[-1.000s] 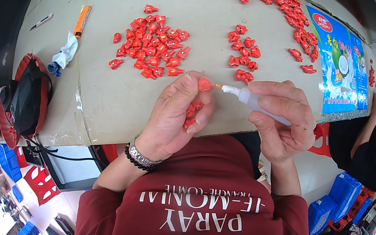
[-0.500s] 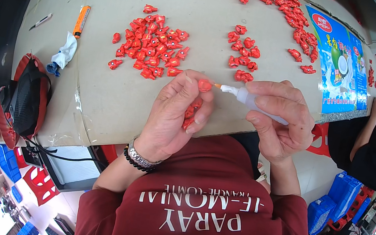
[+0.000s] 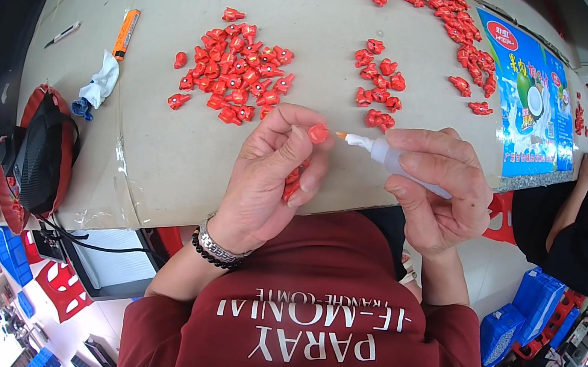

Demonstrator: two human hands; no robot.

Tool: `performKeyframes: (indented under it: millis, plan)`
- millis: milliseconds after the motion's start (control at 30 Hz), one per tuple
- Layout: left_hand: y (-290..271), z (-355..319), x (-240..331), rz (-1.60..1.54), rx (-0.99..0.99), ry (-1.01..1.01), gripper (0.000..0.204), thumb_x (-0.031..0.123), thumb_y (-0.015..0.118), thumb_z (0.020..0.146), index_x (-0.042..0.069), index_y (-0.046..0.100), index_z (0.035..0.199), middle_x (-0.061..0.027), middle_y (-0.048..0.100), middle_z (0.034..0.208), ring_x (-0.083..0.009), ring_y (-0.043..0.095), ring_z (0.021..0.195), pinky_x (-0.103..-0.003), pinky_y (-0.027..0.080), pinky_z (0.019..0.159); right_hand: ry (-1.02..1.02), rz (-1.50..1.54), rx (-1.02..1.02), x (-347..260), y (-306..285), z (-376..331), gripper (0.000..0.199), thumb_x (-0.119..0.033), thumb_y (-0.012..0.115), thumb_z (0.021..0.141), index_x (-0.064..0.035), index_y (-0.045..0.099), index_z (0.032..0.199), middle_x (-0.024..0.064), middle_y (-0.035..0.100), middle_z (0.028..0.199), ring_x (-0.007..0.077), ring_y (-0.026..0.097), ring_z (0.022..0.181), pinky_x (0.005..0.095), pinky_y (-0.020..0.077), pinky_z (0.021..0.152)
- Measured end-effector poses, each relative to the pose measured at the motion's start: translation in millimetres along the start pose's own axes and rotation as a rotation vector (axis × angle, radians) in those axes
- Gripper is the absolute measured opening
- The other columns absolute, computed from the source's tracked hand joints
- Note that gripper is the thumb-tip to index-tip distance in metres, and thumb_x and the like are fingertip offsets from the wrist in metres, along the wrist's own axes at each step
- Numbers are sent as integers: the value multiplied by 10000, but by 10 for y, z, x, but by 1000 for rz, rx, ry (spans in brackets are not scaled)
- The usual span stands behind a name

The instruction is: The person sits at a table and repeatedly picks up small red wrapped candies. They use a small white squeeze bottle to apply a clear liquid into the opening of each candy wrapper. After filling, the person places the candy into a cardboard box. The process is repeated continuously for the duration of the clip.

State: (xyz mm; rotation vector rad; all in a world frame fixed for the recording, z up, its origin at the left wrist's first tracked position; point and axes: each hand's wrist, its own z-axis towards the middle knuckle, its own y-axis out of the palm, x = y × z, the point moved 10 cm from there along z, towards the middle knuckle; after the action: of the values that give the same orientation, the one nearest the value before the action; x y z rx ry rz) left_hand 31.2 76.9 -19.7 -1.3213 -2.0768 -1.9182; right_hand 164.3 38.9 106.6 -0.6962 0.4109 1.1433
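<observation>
My left hand [image 3: 273,173] pinches a small red plastic piece [image 3: 318,134] at its fingertips and keeps several more red pieces [image 3: 293,182] under its curled fingers. My right hand [image 3: 439,190] grips a small white squeeze bottle [image 3: 386,154] whose orange tip points at the held piece, almost touching it. Both hands hover over the near edge of the beige table [image 3: 162,149]. A large heap of red pieces [image 3: 238,73] lies just beyond my left hand, and a smaller group [image 3: 378,86] lies beyond my right.
A long row of red pieces [image 3: 427,2] runs along the far right. A blue printed sheet [image 3: 530,105] covers the table's right end. An orange marker [image 3: 126,33] and a crumpled cloth [image 3: 100,82] lie at left. A red-black bag [image 3: 36,153] hangs left. Another person [image 3: 576,226] sits right.
The bottle's tip has come slightly closer to the red piece at my left fingertips. Otherwise both hands stay in place.
</observation>
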Motion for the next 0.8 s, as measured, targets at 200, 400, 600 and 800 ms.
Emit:
performKeyframes:
  millis: [200, 400, 600, 800]
  plan:
    - [-15, 4, 9, -6, -28, 22, 137, 162, 540, 939, 85, 524, 1050, -56, 601, 912, -66, 441, 554, -174, 302, 383, -7, -2, -10, -25, 7, 5, 246, 12, 733, 704, 1, 595, 907, 179, 659, 884, 226, 621, 674, 275, 460, 528]
    - [-17, 9, 59, 22, -15, 48, 159, 147, 579, 918, 84, 514, 1049, -30, 626, 969, -61, 434, 533, -178, 301, 413, -6, -8, -18, -53, 9, 8, 253, 20, 731, 702, 0, 591, 913, 174, 660, 876, 209, 608, 651, 267, 453, 518]
    - [-14, 3, 81, 18, 4, 55, 154, 122, 584, 912, 86, 513, 1043, -31, 630, 974, -56, 432, 531, -179, 298, 414, -25, -18, -26, -72, 19, 6, 263, 20, 733, 700, 0, 586, 918, 173, 660, 868, 205, 604, 640, 262, 451, 514]
    - [-30, 12, 96, 26, -6, 74, 110, 95, 568, 914, 114, 515, 1009, -66, 601, 995, -60, 453, 548, -171, 315, 396, 10, 18, -36, -70, 42, 1, 258, 21, 728, 710, 4, 583, 922, 178, 659, 867, 215, 623, 669, 269, 467, 538]
